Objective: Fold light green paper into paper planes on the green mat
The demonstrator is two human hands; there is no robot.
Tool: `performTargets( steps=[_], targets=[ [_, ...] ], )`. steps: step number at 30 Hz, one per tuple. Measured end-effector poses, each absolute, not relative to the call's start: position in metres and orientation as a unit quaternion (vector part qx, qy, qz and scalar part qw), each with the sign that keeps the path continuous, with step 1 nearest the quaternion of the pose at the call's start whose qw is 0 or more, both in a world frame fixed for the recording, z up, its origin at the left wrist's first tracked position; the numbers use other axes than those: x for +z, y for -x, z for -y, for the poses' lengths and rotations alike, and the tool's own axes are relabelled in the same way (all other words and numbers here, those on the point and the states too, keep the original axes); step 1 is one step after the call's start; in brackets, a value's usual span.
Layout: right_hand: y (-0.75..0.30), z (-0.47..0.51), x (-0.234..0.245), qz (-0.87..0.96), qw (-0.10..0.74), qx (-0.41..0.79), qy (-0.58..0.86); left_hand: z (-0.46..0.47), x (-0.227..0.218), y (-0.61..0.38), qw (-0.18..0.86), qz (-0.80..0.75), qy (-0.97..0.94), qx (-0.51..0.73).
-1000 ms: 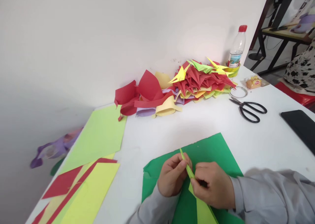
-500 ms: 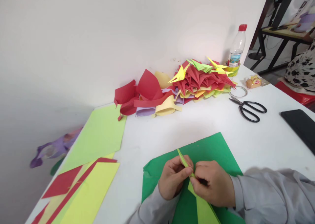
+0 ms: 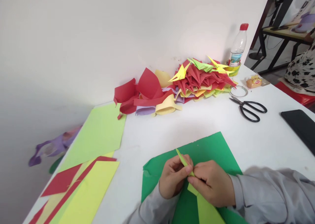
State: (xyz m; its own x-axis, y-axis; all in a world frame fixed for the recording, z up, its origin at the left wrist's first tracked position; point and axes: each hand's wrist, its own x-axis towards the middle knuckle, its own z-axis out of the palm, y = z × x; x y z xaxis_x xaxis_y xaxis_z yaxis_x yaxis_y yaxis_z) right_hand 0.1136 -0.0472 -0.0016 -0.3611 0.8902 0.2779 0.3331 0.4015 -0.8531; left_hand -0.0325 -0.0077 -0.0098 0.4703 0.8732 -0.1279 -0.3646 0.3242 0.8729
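Lower centre: left hand (image 3: 173,177), right hand (image 3: 214,185) both pinching lime paper (image 3: 181,158) (light, likely crease-prone); best gripped along folds.

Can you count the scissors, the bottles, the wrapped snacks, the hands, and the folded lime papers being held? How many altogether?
Scissors: 1
Bottle: 1
Wrapped snack: 1
Hands: 2, the left hand and the right hand
Folded lime paper being held: 1
Total: 6
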Motion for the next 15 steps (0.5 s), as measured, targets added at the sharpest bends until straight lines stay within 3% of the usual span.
performTargets(
  steps=[9, 15],
  targets=[
    [-0.1153, 0.0486, 0.0003, 0.733, 0.397, 0.391, 0.390, 0.0073, -0.0115, 0.0347, 0.777, -0.299, -0.390, 0.394],
    [-0.1151, 0.0495, -0.0012, 0.738, 0.400, 0.346, 0.418, 0.0056, -0.0101, 0.0369, 0.779, -0.319, -0.326, 0.430]
  ],
)
